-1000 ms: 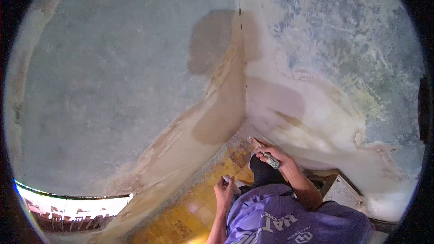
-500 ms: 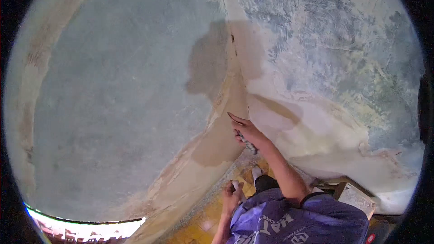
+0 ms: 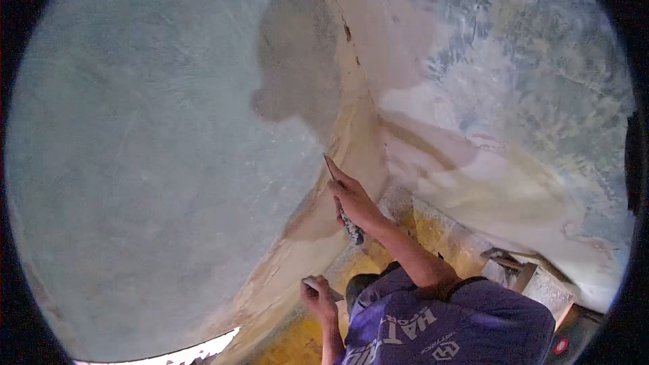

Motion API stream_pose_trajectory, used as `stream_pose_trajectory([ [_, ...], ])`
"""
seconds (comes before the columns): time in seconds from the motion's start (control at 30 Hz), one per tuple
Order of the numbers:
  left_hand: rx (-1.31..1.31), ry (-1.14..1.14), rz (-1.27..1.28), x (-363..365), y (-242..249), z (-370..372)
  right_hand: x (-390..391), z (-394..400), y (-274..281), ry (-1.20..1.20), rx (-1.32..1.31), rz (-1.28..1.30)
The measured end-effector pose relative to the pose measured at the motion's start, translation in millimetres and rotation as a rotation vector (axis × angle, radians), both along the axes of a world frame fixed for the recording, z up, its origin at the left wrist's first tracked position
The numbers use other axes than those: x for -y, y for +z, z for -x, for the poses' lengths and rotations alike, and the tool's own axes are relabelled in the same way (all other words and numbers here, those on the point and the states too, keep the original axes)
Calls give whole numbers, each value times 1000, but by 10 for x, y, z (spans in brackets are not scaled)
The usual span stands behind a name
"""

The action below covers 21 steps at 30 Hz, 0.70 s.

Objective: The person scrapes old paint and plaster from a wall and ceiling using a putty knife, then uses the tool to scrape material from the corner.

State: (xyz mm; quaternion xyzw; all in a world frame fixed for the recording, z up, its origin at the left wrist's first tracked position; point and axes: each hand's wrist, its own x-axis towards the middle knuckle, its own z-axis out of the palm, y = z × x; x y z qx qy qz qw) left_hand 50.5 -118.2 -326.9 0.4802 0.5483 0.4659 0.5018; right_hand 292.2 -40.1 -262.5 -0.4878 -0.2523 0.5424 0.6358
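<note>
Shirt (image 3: 433, 328) print reads "HAT", mirrored. My right hand (image 3: 355, 203) grips a scraper (image 3: 340, 192), fingers wrapped tight round its speckled handle, arm stretched out, flat blade tip against the rough, peeling wall (image 3: 169, 162) near the corner. Left hand (image 3: 318, 295), low, curls around a small pale object (image 3: 312, 284).

rough matt plaster wall (image 3: 149, 162), peeling at the corner; glossy yellow tiled floor (image 3: 433, 230).
</note>
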Motion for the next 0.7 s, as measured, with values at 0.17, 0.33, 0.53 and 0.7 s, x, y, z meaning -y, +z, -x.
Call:
stream_pose_trajectory([
  [0.17,-23,218,-380,-436,264,223,-31,10,61,-11,69,37],
  [0.33,-499,153,-708,-870,741,525,-102,133,89,-84,107,43],
  [0.53,-638,37,-888,-1188,1211,833,-114,244,122,-191,135,41],
  [0.7,-588,-44,-785,-1285,1522,1129,-148,396,173,-278,129,55],
])
